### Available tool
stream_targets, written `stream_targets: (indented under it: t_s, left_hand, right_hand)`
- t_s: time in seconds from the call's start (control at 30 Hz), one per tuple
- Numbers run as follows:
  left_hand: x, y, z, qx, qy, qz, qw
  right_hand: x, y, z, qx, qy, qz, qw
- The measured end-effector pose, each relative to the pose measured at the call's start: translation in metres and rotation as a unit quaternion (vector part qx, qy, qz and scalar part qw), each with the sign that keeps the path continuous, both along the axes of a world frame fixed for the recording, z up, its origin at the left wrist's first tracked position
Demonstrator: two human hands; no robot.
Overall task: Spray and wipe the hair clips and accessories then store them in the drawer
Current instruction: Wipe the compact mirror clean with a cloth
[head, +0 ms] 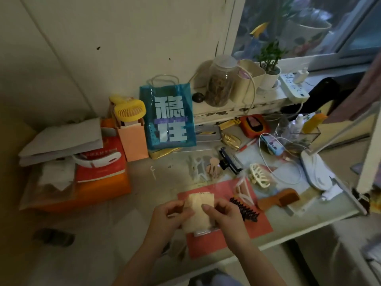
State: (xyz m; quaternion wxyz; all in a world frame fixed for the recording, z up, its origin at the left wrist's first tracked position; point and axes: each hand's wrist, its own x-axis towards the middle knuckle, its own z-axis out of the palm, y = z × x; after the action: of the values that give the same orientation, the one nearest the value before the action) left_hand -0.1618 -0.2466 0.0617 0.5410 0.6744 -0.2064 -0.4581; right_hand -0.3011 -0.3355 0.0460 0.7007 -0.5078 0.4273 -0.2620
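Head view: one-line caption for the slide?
Both hands hold a beige cloth over a red sheet beside hair clips.

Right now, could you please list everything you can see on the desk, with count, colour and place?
cloth: 1, pale cream, held over the red mat
red mat: 1, red, desk front
black claw clip: 1, black, on the mat, right of the hands
cream claw clip: 1, cream, behind the mat
wooden comb: 1, brown, right of the mat
blue bag: 1, blue with white lettering, against the wall
yellow fan: 1, yellow, left of the bag
glass jar: 1, clear, on the ledge
left hand: 1, holds the cloth
right hand: 1, holds the cloth
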Motion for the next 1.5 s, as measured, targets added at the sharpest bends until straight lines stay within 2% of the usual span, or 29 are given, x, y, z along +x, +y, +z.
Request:
stream_targets:
  t_s: [0.17, 0.3, 0.4, 0.6, 0.83, 1.0, 1.17, 1.37, 1.5]
  left_hand:
    - [-0.044, -0.06, -0.001, 0.001, -0.013, 0.06, 0.998]
    - [-0.067, -0.088, -0.008, 0.034, -0.043, 0.081, 0.995]
    - [-0.079, -0.096, -0.012, 0.057, -0.072, 0.08, 0.993]
    - [-0.077, -0.084, -0.032, 0.095, -0.071, 0.086, 0.989]
    - [-0.054, -0.054, -0.091, 0.174, -0.175, -0.031, 0.969]
    - [-0.044, -0.04, -0.126, 0.25, -0.261, -0.167, 0.918]
    - [-0.04, -0.032, -0.15, 0.278, -0.337, -0.205, 0.876]
    - [-0.039, -0.029, -0.159, 0.212, -0.335, -0.16, 0.904]
    - [-0.041, -0.029, -0.149, 0.17, -0.249, -0.137, 0.944]
  right_hand:
    - [-0.032, -0.071, 0.002, 0.028, 0.0, 0.062, 0.998]
    - [-0.05, -0.105, -0.004, 0.014, 0.016, 0.11, 0.994]
    - [-0.058, -0.116, -0.011, 0.011, 0.035, 0.118, 0.992]
    - [-0.068, -0.122, -0.028, 0.026, 0.072, 0.119, 0.99]
    - [-0.082, -0.116, -0.041, 0.034, 0.12, 0.113, 0.986]
    - [-0.095, -0.109, -0.044, 0.061, 0.157, 0.082, 0.982]
    - [-0.1, -0.1, -0.044, 0.065, 0.188, 0.065, 0.978]
    - [-0.101, -0.094, -0.043, 0.076, 0.192, 0.05, 0.977]
    - [-0.101, -0.092, -0.041, 0.078, 0.191, 0.041, 0.978]
